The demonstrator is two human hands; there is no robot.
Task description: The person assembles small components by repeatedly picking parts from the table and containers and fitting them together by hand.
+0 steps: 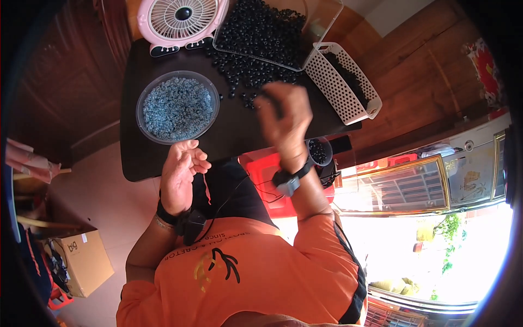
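My left hand [183,175] is just off the table's near edge, below a clear round bowl [140,123]. Its palm faces up, the fingers are loosely bent and apart, and I see nothing in them. Many tiny blue, translucent pieces [177,109] fill the bowl. Over the table, my right hand [289,117] is smeared by motion. Its thumb and fingers curve around a dark gap, and I cannot make out whether it holds anything. Just beyond it lie loose small black round pieces [248,73], spread in front of a clear plastic bin [332,22] with more of them.
A pink fan [144,22] stands at the far left of the dark table [234,128]. At the right is a white perforated basket [340,92] with dark contents. A small clear cup [327,150] of black pieces sits by a red stool [278,204]. A cardboard box [90,261] is on the floor.
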